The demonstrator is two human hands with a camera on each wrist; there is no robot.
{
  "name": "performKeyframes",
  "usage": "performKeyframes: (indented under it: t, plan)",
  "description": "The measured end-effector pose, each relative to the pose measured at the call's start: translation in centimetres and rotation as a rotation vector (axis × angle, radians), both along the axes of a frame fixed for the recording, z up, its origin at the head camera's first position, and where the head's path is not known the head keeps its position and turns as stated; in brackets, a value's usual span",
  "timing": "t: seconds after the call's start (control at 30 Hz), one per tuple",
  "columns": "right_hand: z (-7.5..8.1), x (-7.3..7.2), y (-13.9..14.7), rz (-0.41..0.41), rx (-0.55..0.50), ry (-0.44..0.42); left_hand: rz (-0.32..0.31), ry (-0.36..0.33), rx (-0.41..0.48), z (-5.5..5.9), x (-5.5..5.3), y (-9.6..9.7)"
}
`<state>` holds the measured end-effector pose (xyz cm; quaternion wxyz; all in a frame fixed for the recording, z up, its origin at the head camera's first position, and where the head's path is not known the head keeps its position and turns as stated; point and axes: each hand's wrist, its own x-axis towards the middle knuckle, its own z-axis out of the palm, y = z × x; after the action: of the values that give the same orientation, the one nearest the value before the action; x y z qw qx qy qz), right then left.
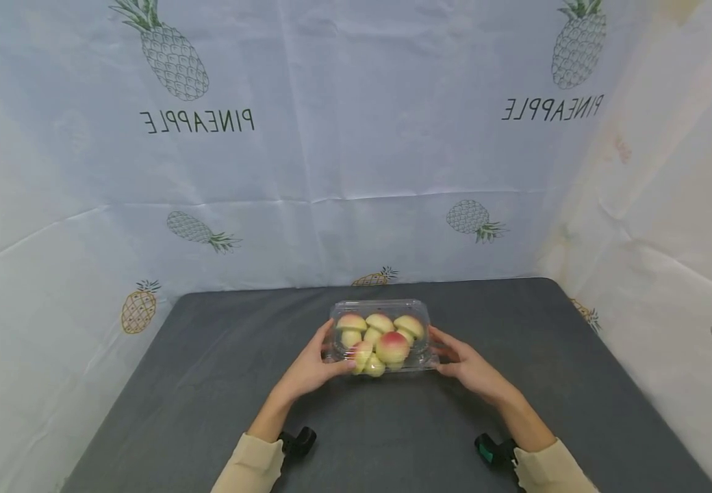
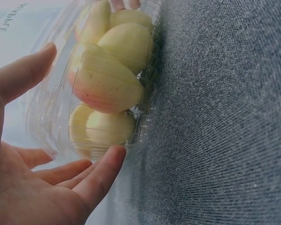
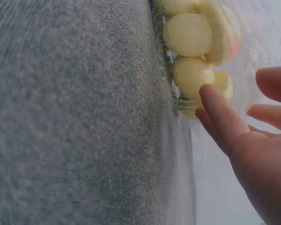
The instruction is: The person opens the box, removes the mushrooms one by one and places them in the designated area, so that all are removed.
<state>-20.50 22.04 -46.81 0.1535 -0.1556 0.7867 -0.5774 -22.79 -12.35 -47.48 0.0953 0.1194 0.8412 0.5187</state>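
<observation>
Beige sleeves (image 1: 248, 465) lie nearest, just behind the two grips. Left grip (image 1: 311, 373) and right grip (image 1: 472, 373) flank a clear plastic box (image 1: 420, 357) of yellow, red-blushed fruit (image 1: 393, 347); it sits between them at the dark grey table (image 1: 393, 438). Neither grip is clenched: fingers are spread and fairly straight, the left's at one end with its thumb by the near edge, the right's at the opposite end. That hold looks light, so the smooth plastic could slip from either grip if the box were raised; uneven pressure might tilt it, and any loose fruit would probably roll toward the lower grip. Squeezing harder could buckle the thin plastic. Whether the box is latched cannot be told; if not, a tilt might spill fruit between the grips.
</observation>
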Motion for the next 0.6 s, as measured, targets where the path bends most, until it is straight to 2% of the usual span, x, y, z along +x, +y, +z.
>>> performKeyframes:
  t: [0.33, 0.6]
  plan:
    - [-0.13, -0.04, 0.14, 0.004, -0.018, -0.001, -0.007, 0.008, 0.005, -0.16, -0.18, -0.02]
    - [-0.24, 0.06, -0.54, -0.043, 0.015, 0.01, -0.014, 0.009, 0.017, -0.1, -0.05, -0.18]
